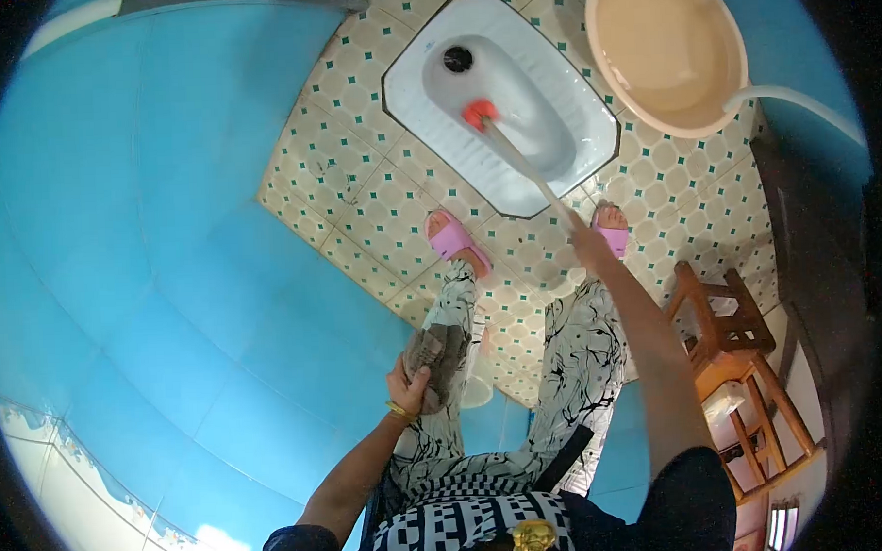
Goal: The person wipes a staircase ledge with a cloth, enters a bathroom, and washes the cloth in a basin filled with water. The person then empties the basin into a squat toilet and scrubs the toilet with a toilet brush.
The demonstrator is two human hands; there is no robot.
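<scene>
My right hand (586, 246) is closed around the pale handle of a toilet brush (527, 166). The brush's red-orange head, slightly blurred, is inside the bowl of a white squat toilet (581, 125), below its dark drain hole. My left hand (406, 386) grips a crumpled grey-brown cloth (434, 358) in front of my left leg. Part of that cloth is hidden behind the fingers.
A peach basin (598, 51) of water stands right of the toilet, with a white hose (804, 107) over its rim. A wooden chair (739, 323) is at the right. Blue tiled wall (168, 236) borders the patterned floor (350, 181). My feet wear pink slippers (451, 240).
</scene>
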